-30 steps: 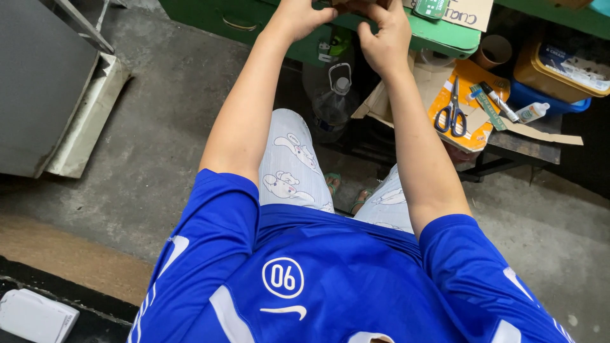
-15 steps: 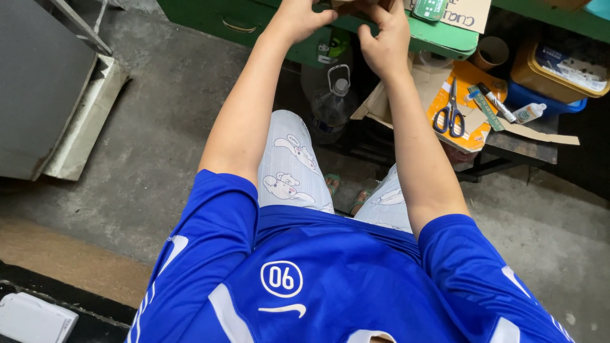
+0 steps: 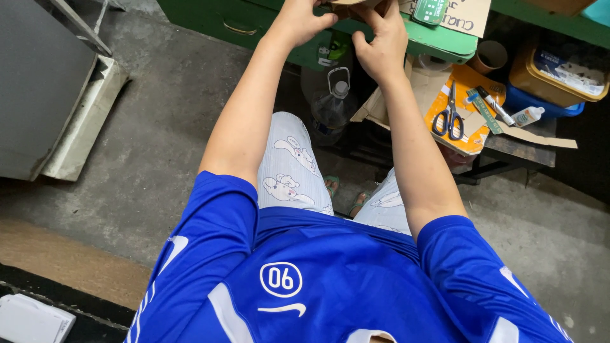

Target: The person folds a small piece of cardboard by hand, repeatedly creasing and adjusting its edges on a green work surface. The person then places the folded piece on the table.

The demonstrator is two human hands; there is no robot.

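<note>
Hands, left (image 3: 304,22) and right (image 3: 381,41), grip flat brown cardboard (image 3: 356,3).

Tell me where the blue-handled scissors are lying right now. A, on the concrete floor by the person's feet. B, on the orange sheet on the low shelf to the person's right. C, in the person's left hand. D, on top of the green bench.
B: the scissors lie flat on the orange sheet, beside a marker, while both the left hand and right hand are up on a brown cardboard piece at the green bench.
</note>
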